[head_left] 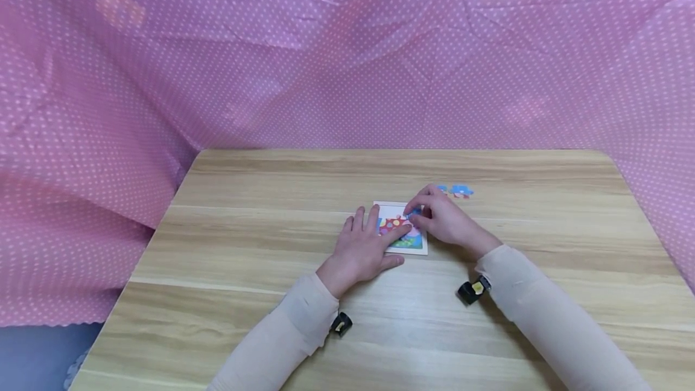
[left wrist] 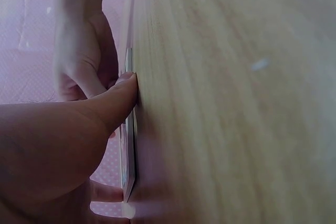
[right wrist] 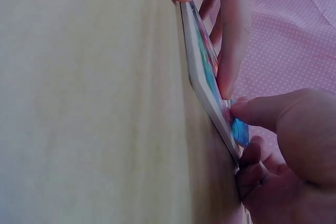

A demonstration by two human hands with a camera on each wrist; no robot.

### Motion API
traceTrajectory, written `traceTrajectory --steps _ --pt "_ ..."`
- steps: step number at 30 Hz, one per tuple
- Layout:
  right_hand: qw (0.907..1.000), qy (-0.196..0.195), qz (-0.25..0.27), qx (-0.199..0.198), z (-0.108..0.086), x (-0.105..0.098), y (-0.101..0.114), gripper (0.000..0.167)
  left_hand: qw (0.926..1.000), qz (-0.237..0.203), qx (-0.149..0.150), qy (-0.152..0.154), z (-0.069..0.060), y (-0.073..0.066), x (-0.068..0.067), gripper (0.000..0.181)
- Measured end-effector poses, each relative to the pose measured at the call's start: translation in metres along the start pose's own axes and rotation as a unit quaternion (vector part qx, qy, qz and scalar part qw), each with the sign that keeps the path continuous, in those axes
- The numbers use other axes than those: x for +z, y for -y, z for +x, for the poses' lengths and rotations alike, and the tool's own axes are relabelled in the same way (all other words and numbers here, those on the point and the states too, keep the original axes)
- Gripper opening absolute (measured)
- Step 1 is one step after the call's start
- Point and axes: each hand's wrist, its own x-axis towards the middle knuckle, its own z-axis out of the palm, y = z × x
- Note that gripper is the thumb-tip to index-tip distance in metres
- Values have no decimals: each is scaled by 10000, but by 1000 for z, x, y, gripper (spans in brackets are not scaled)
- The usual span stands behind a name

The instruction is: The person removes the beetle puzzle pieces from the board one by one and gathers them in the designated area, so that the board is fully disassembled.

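Note:
A small white-framed puzzle board with colourful pieces fitted in its lower part lies on the table. My left hand rests across its left side, fingers spread, the index finger pressing on the pieces. At the board's upper right, my right hand pinches a blue piece between thumb and fingers, over the board's edge. In the left wrist view, the left thumb lies along the board's side. How far the blue piece is seated is hidden by the fingers.
Loose blue puzzle pieces lie on the wooden table just beyond the right hand. A pink dotted cloth hangs behind the table and along its sides. Small black wrist cameras sit at both sleeves.

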Motion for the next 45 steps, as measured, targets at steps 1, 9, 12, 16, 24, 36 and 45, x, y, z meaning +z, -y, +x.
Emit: traceTrajectory --steps 1,9,12,16,24,36,45 --pt "10000 -25 -6 1 0 0 0 18 10000 22 2 -8 0 0 0 69" --pt "9998 -130 56 -108 -2 -1 1 21 10000 82 -31 21 2 1 0 70" --pt "9998 -191 49 -58 -2 -1 1 27 10000 79 -30 40 1 0 -1 69" --pt "9995 -284 144 14 -3 -2 0 38 9999 88 -38 44 0 -1 -2 69" --pt "9989 -381 284 -33 -3 -1 -2 35 9999 100 -41 41 0 0 -2 69" --pt "9980 -333 522 87 -3 0 -4 31 9999 125 -41 4 -2 -1 -1 68" --pt "9970 -408 630 183 -6 -1 -2 32 9999 117 -44 -10 -1 -2 -1 68"
